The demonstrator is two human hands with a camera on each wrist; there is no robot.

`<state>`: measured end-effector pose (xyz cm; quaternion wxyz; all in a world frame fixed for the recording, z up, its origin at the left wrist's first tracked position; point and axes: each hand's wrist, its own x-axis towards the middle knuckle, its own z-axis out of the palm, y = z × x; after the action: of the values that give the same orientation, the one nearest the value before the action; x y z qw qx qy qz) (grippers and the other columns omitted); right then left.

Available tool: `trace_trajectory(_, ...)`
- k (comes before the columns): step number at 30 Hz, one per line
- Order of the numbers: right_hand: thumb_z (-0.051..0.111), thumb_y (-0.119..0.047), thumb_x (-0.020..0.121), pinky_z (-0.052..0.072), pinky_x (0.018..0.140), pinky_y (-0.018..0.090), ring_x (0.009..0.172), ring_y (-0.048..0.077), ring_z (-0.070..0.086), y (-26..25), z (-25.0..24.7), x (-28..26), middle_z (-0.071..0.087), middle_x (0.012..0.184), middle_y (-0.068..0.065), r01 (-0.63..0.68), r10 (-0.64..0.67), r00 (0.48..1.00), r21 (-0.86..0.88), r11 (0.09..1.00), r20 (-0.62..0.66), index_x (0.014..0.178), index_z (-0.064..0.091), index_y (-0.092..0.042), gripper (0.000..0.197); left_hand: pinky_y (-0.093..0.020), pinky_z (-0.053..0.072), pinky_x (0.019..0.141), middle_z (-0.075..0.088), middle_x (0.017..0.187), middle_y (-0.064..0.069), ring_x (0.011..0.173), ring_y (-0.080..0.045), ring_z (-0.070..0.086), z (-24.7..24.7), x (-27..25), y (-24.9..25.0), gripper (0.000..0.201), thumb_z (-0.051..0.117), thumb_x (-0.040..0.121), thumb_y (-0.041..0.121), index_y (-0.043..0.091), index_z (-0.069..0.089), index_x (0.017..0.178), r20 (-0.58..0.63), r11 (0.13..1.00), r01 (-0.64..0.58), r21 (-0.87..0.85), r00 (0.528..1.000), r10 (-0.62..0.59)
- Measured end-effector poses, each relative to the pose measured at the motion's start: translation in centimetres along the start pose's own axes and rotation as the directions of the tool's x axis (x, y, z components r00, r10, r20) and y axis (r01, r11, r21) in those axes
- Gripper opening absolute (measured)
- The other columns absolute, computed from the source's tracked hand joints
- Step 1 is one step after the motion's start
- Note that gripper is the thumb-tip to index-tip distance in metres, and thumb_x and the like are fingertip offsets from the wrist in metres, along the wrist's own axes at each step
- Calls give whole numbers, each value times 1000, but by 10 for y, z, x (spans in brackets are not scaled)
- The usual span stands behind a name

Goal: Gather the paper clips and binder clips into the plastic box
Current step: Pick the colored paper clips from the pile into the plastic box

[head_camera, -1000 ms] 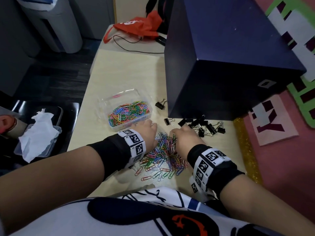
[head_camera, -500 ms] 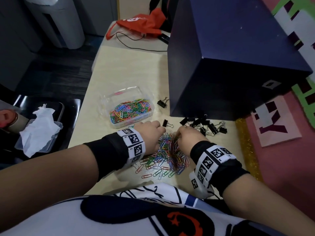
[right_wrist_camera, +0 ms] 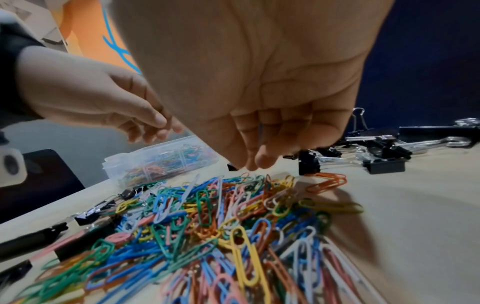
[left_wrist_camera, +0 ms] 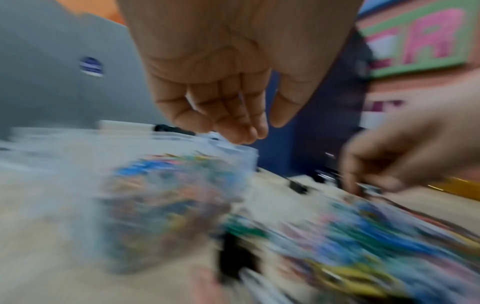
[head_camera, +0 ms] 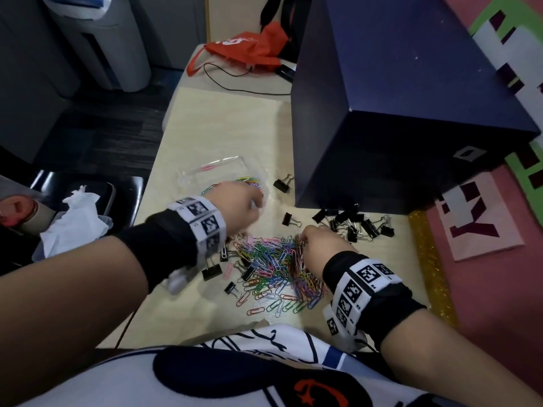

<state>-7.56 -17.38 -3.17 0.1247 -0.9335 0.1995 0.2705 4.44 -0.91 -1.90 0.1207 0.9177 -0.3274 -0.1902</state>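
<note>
Head view shows my left hand (head_camera: 238,205) has gone up over the plastic box (head_camera: 194,174), fingers loose, maybe dropping clips. My right hand (head_camera: 318,245) pinches more paper clips (head_camera: 276,265). Lots remain on the table (head_camera: 223,124)

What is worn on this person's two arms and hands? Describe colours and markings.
Both hands are bare. The left wrist and right wrist each carry a black cuff wrapped by a white band printed with square black-and-white code markers. The forearms are uncovered, with no sleeves or gloves.
</note>
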Motion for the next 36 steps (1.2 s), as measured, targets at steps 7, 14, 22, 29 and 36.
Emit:
trace_trajectory(7, 43, -12, 91, 47, 89, 34, 109, 25, 54, -8, -3, 4, 45, 127, 5, 85, -79, 993, 77, 993, -84, 124, 47, -20, 34, -36, 50, 85, 62, 119, -5, 108, -27, 57, -25, 6, -55, 34, 43, 92, 27, 31, 59, 121, -9, 922, 300, 244, 952, -307)
trace_trajectory(14, 41, -17, 94, 46, 90, 34, 111, 24, 53, -14, -4, 7, 46, 128, 5, 150, -144, 985, 65, 987, -93, 125, 47, -22, 33, -33, 48, 79, 63, 108, -6, 99, -27, 58, -28, 7, -69, 26, 49, 90, 23, 25, 64, 111, -66, 944, 304, 128, 952, -297)
trace_trajectory(22, 42, -21, 96, 42, 88, 31, 111, 23, 53, -14, 0, 8, 49, 126, 5, 190, -187, 979, 35, 981, -85, 124, 49, -20, 29, -50, 30, 104, 20, 149, -4, 134, -30, 22, -11, 8, -77, 40, 56, 89, 33, 46, 50, 126, -34, 851, 315, 420, 943, -332)
trace_trajectory(29, 44, -25, 95, 42, 90, 30, 111, 22, 53, -11, 3, 6, 50, 123, 3, 205, -202, 975, 25, 978, -92, 119, 53, -22, 26, -47, 34, 100, 29, 148, -2, 131, -30, 30, -9, 16, -76, 26, 59, 88, 31, 32, 65, 113, -102, 895, 386, 223, 923, -372)
trace_trajectory(36, 44, -26, 95, 43, 88, 29, 109, 21, 55, -11, 6, 5, 51, 123, 3, 184, -180, 979, 29, 983, -98, 119, 54, -22, 26, -47, 41, 94, 36, 141, -3, 122, -29, 38, -1, 23, -82, 22, 62, 87, 35, 18, 68, 100, -119, 887, 357, 294, 934, -337)
